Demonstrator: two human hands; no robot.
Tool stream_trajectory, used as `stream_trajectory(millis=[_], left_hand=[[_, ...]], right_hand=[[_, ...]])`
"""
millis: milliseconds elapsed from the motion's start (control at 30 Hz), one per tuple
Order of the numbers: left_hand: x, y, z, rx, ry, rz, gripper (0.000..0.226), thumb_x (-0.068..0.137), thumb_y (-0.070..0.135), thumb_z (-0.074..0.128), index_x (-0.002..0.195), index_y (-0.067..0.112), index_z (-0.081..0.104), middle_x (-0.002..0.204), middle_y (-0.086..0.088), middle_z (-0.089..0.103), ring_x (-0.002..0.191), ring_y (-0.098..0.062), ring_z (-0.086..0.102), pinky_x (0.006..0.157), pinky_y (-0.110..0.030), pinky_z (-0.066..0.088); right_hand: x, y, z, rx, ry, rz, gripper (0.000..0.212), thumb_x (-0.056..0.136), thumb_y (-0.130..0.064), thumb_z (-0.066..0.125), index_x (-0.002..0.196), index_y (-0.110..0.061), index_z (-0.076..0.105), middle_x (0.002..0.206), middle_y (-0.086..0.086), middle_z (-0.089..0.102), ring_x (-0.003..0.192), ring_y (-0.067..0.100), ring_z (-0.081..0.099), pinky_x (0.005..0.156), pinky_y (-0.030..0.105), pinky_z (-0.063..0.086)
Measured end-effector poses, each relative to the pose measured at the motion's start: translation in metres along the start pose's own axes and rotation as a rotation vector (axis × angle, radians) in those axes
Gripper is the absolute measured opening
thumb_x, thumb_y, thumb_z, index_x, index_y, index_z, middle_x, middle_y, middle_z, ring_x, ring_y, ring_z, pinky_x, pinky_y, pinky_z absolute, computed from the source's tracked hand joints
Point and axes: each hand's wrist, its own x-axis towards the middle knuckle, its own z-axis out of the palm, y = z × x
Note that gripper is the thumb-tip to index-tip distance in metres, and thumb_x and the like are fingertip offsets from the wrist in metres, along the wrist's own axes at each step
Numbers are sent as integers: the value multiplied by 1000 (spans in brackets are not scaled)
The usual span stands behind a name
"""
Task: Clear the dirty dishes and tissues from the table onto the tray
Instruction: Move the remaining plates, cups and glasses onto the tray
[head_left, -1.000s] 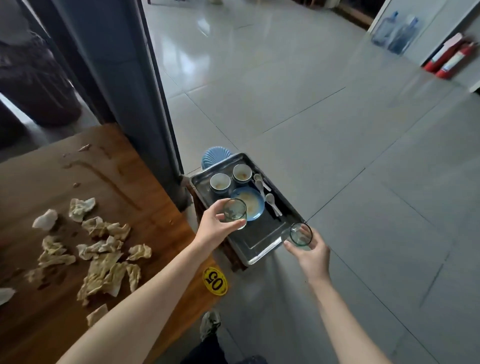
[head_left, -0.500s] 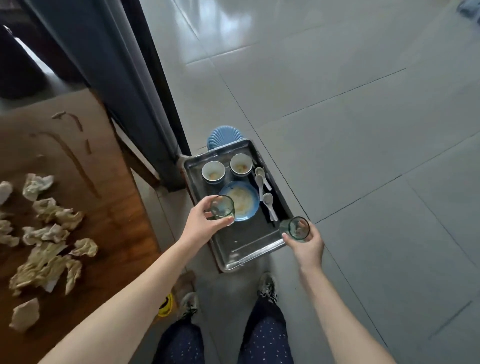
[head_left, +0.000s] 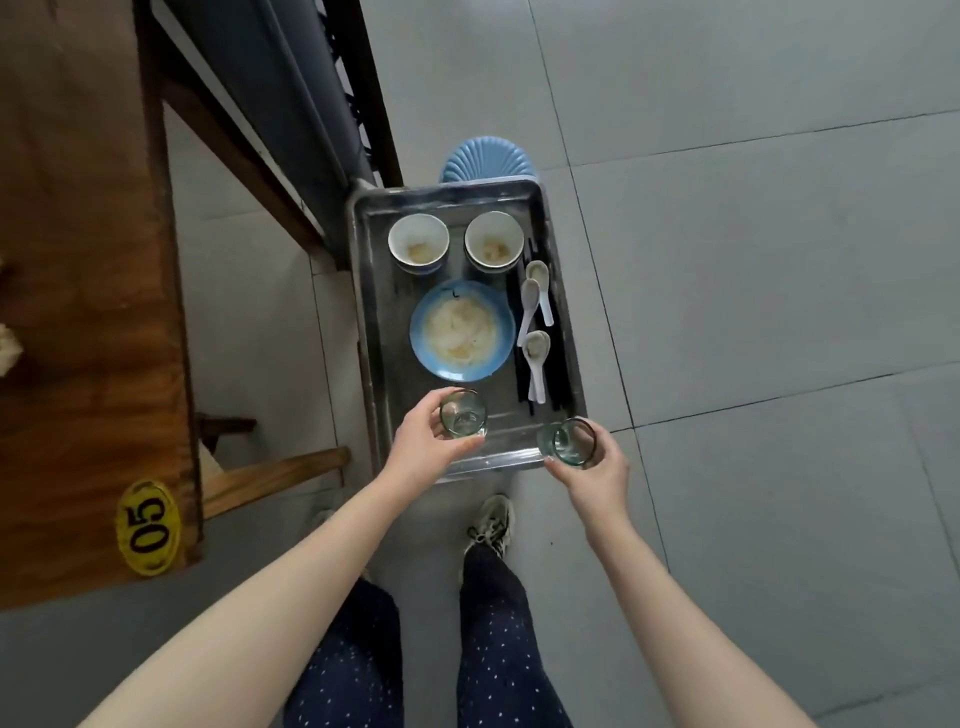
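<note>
A small green glass is gripped by the left hand, fingers curled round it, over the near end of the metal tray. A second glass is held the same way by the right hand at the tray's near right corner. Whether either glass touches the tray cannot be told. Further in, a blue plate with food bits, white spoons and two dirty bowls are seen. A blue stool is mostly hidden by the tray. On the counter, a tissue is cut off.

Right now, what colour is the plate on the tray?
The plate is blue, seen best in the head view.
</note>
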Motion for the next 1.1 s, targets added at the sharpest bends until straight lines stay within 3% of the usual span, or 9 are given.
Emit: stream_trajectory(millis=[167, 333, 433, 567, 833, 933, 1033, 1100], left_hand=[[26, -41, 20, 57, 14, -2, 57, 68, 13, 85, 118, 25, 58, 105, 12, 66, 102, -2, 61, 96, -25, 48], [45, -71, 32, 90, 26, 8, 60, 68, 10, 84, 122, 18, 58, 114, 5, 65, 109, -10, 59, 100, -27, 44], [52, -84, 30, 60, 51, 8, 60, 68, 8, 84, 122, 17, 58, 115, 4, 65, 110, -9, 59, 95, -15, 43], [54, -95, 26, 17, 81, -1, 61, 68, 8, 84, 122, 19, 58, 115, 7, 65, 108, -2, 59, 86, -3, 41], [62, -96, 26, -32, 61, -29, 61, 69, 8, 83, 121, 25, 58, 115, 9, 65, 110, -2, 59, 99, -23, 46], [70, -91, 34, -69, 46, -26, 61, 68, 5, 83, 120, 24, 58, 115, 7, 65, 109, 1, 59, 100, -25, 47], [80, -86, 44, -70, 48, -7, 60, 67, 4, 83, 118, 25, 58, 113, 8, 66, 108, -1, 60, 101, -25, 46], [86, -83, 53, -78, 45, -6, 60, 67, 5, 83, 117, 27, 58, 110, 10, 67, 106, -1, 61, 102, -24, 45]], right_hand=[[39, 42, 15, -87, -70, -14, 57, 64, 7, 80, 108, -21, 58, 102, -7, 63, 98, 8, 61, 85, 13, 45], [70, 78, 31, -149, -90, -21, 59, 64, 6, 79, 113, -19, 59, 107, -3, 63, 98, 5, 59, 88, 15, 47], [84, 89, 40, -175, -93, -37, 58, 65, 5, 79, 114, -18, 59, 104, -5, 62, 93, 2, 59, 75, 1, 42], [98, 91, 54, -211, -75, -71, 58, 66, 3, 80, 117, -16, 60, 107, -4, 62, 101, 10, 57, 86, 10, 41], [122, 70, 65, -152, -24, -93, 58, 67, 1, 80, 119, -17, 59, 108, -4, 62, 96, 6, 56, 74, -6, 36], [135, 61, 63, -120, -56, -104, 60, 66, 7, 78, 119, -14, 58, 111, 2, 63, 94, 5, 60, 78, 0, 42], [144, 57, 56, -227, -94, -119, 62, 67, 2, 79, 121, -17, 57, 119, 6, 58, 102, 11, 57, 91, 18, 46], [145, 59, 50, -332, -123, -131, 67, 68, -3, 79, 128, -20, 53, 120, 2, 50, 105, 11, 52, 91, 15, 40]])
